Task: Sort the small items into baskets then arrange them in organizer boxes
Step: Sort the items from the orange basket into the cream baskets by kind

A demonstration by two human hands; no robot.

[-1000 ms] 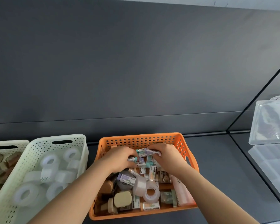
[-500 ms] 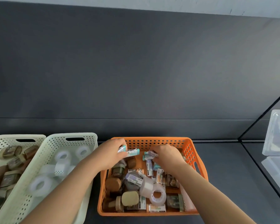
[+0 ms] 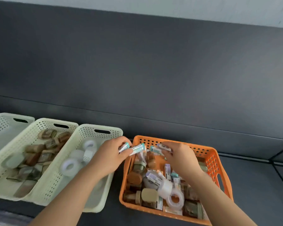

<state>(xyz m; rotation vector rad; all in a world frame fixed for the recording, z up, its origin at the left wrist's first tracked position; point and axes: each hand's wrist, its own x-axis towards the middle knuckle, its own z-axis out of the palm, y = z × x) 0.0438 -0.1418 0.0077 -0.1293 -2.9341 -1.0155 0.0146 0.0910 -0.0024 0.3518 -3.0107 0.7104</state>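
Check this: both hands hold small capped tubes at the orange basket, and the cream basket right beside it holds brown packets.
Wrong. In the head view, the cream basket beside the orange basket holds white tape rolls; the brown packets lie one basket further left. The left hand and right hand do hold capped tubes.

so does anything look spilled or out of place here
Nothing spilled or damaged. The orange basket is a mixed jumble: a tape roll lies among brown items, unlike the sorted cream baskets. Left hand and right hand hold tubes.
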